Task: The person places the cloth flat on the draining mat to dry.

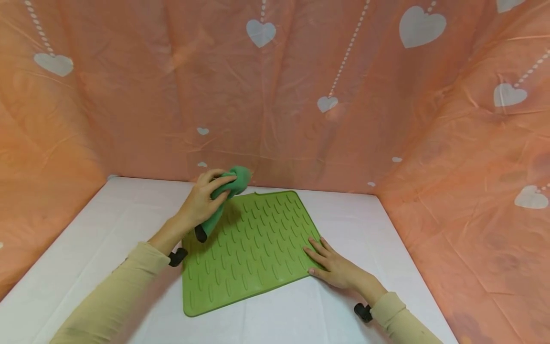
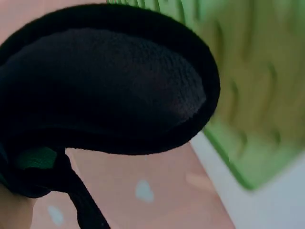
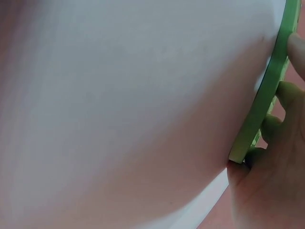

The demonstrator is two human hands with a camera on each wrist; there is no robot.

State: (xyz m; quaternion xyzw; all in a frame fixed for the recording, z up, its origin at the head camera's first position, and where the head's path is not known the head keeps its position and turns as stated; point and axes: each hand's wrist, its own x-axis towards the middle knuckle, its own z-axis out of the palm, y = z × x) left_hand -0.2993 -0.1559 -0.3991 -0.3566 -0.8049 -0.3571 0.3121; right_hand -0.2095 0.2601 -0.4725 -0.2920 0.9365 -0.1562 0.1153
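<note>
My left hand (image 1: 205, 199) grips a soft green fabric item (image 1: 241, 180) with a dark end, above the far left part of a green ridged mat (image 1: 258, 258). Close up in the left wrist view, a black fabric pad (image 2: 105, 90) with a bound edge and a strap fills much of the frame; the item's exact kind is unclear. My right hand (image 1: 339, 270) rests on the mat's right corner, fingers spread over its top. The right wrist view shows the mat's edge (image 3: 262, 105) against these fingers.
The mat lies on a white-covered table (image 1: 352, 229). An orange curtain with pale hearts (image 1: 275, 119) encloses the back and both sides. Each wrist wears a small black device, one on the left wrist (image 1: 177, 257) and one on the right wrist (image 1: 363, 312).
</note>
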